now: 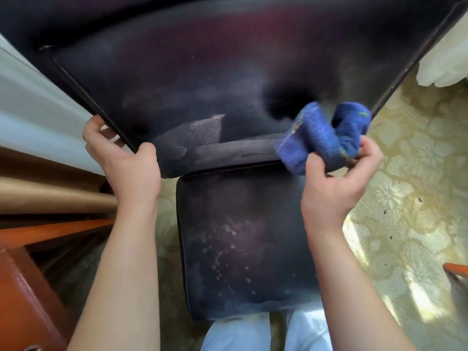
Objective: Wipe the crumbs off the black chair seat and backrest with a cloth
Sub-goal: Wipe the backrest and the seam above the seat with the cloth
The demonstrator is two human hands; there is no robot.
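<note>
Gripping the black chair's backrest (202, 79) edge, the left hand (126, 163) curls round its rim.
Right hand (336, 183) pinches a bunched blue cloth (326, 138) at the backrest's lower right; pale crumbs fleck the smooth seat (243, 239) below.

One view only, a wide-angle camera on the person's head, looking steeply down and forward. It sits close over the black padded chair seat (243, 249), with the black padded backrest (202, 79) bulging large across the top. Both bare forearms reach up from the bottom edge, and the pale patterned floor (405, 198) bends away at the sides.
</note>
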